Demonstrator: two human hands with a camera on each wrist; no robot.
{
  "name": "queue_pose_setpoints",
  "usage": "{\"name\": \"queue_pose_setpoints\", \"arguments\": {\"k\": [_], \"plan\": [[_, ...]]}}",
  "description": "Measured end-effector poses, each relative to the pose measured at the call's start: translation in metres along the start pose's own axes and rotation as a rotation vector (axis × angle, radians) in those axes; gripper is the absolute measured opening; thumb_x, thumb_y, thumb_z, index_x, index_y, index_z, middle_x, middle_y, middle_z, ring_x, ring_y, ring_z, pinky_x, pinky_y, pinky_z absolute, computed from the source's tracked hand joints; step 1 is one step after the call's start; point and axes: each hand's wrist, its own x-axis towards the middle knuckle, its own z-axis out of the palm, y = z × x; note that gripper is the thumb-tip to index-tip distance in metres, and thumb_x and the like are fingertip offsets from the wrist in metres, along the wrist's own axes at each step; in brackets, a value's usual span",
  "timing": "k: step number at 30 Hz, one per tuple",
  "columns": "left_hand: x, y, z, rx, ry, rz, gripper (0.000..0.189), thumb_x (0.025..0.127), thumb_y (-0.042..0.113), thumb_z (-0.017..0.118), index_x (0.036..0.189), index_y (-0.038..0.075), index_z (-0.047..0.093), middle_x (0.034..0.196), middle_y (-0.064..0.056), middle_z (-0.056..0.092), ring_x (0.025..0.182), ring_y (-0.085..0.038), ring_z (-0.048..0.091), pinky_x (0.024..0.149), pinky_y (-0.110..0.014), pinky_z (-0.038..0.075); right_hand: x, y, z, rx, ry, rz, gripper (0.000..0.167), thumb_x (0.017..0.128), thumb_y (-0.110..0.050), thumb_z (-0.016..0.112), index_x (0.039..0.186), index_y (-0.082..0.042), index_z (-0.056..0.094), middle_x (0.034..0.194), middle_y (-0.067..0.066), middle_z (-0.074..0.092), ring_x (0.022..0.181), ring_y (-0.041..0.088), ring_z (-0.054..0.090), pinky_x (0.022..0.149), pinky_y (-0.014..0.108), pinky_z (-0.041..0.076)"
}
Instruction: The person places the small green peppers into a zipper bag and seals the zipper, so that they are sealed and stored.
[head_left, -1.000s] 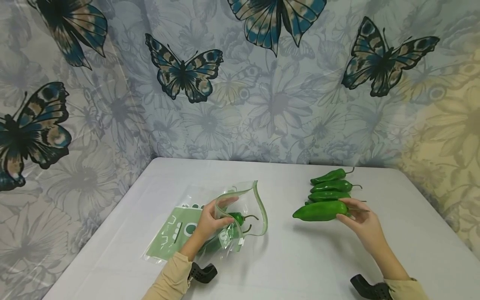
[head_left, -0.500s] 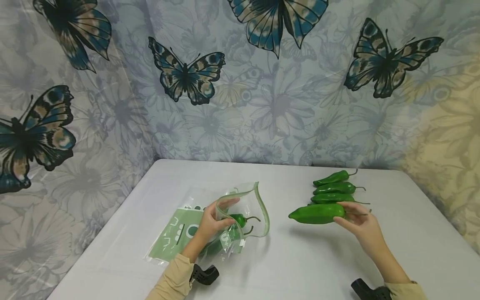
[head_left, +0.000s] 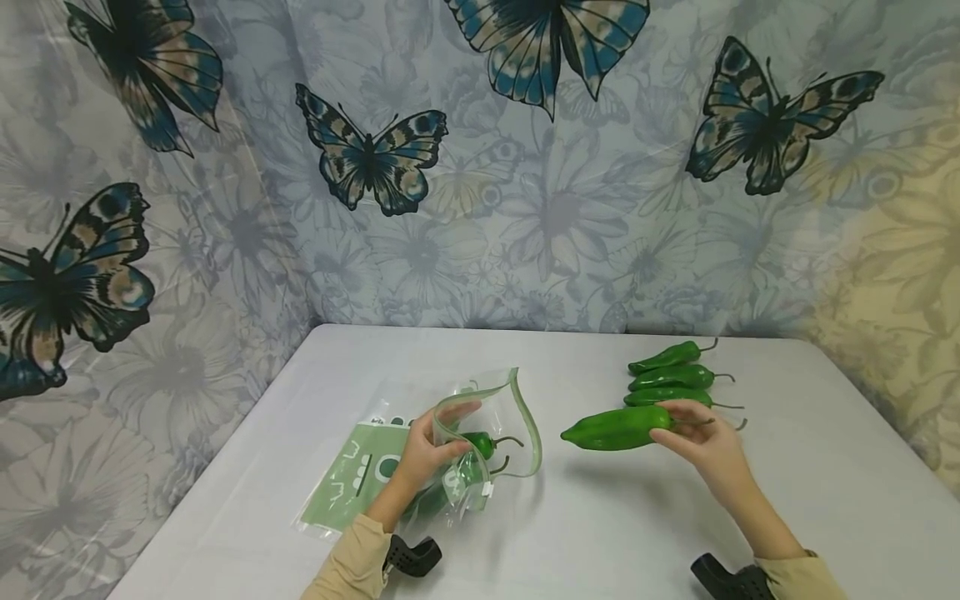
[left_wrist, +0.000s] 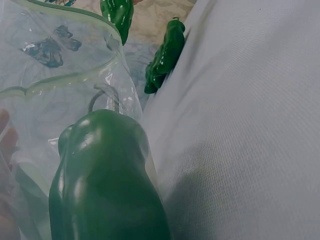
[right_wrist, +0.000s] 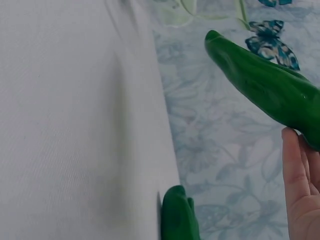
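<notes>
A clear zip bag (head_left: pixel 523 417) with a green-edged mouth stands gaping toward the right. My left hand (head_left: pixel 429 454) pinches its near side at the rim. Inside lie green peppers (head_left: pixel 480 443), their stems pointing at the opening; one pepper (left_wrist: pixel 107 175) fills the lower part of the left wrist view. To the right, my right hand (head_left: pixel 705 437) grips a long green pepper (head_left: pixel 615 429) by its stem end, tip pointing left toward the bag. The right wrist view shows this pepper (right_wrist: pixel 265 80) raised over the table, fingers (right_wrist: pixel 296 165) at its thick end.
Several more green peppers (head_left: pixel 671 377) lie in a row at the back right of the white table (head_left: pixel 570 533). Flat green-printed bags (head_left: pixel 352 467) lie under and left of the open one. A butterfly-patterned cloth (head_left: pixel 555 225) hangs behind the table.
My right hand has carried its pepper leftward from the row, nearer the bag mouth. The left hand and the bag have stayed nearly in place.
</notes>
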Motion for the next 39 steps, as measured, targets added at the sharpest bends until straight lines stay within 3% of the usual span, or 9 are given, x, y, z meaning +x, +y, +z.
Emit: {"name": "queue_pose_setpoints", "arguments": {"k": [6, 21, 26, 34, 39], "plan": [[0.001, 0.002, -0.001, 0.006, -0.001, 0.017, 0.054, 0.082, 0.014, 0.066, 0.117, -0.019, 0.042, 0.123, -0.016, 0.051, 0.116, -0.023, 0.044, 0.073, -0.025, 0.049, 0.005, -0.005, 0.007, 0.009, -0.031, -0.008, 0.028, 0.078, 0.006, 0.065, 0.104, 0.005, 0.054, 0.094, -0.008, 0.057, 0.079, 0.004, 0.057, 0.064, 0.016, 0.047], [0.002, 0.0, 0.001, 0.023, 0.006, -0.001, 0.059, 0.082, 0.022, 0.067, 0.117, -0.019, 0.042, 0.123, -0.015, 0.052, 0.116, -0.024, 0.044, 0.071, -0.024, 0.049, 0.009, -0.019, 0.021, 0.17, -0.026, 0.017, 0.03, 0.078, 0.01, 0.062, 0.098, -0.012, 0.061, 0.092, -0.007, 0.058, 0.074, 0.006, 0.058, 0.062, 0.017, 0.047], [0.001, 0.001, -0.001, 0.037, 0.012, 0.002, 0.058, 0.082, 0.022, 0.067, 0.118, -0.017, 0.043, 0.122, -0.015, 0.052, 0.117, -0.024, 0.044, 0.077, -0.026, 0.047, 0.011, -0.022, 0.03, 0.232, -0.058, 0.014, 0.027, 0.078, 0.01, 0.062, 0.097, -0.01, 0.061, 0.087, -0.003, 0.059, 0.07, 0.008, 0.058, 0.061, 0.019, 0.048], [0.001, 0.004, -0.001, 0.022, 0.007, 0.009, 0.06, 0.082, 0.021, 0.067, 0.117, -0.02, 0.041, 0.123, -0.017, 0.051, 0.117, -0.023, 0.044, 0.07, -0.023, 0.049, 0.015, -0.028, 0.046, 0.301, -0.094, 0.021, 0.024, 0.079, 0.009, 0.061, 0.095, -0.007, 0.058, 0.083, 0.001, 0.058, 0.059, 0.012, 0.058, 0.062, 0.024, 0.05], [0.002, 0.003, 0.0, -0.015, -0.008, 0.026, 0.057, 0.083, 0.017, 0.066, 0.118, -0.02, 0.04, 0.123, -0.019, 0.05, 0.118, -0.024, 0.043, 0.069, -0.023, 0.049, 0.014, -0.029, 0.054, 0.375, -0.175, 0.01, 0.024, 0.079, 0.01, 0.06, 0.098, -0.003, 0.057, 0.086, 0.003, 0.058, 0.061, 0.014, 0.061, 0.061, 0.029, 0.051]]}}
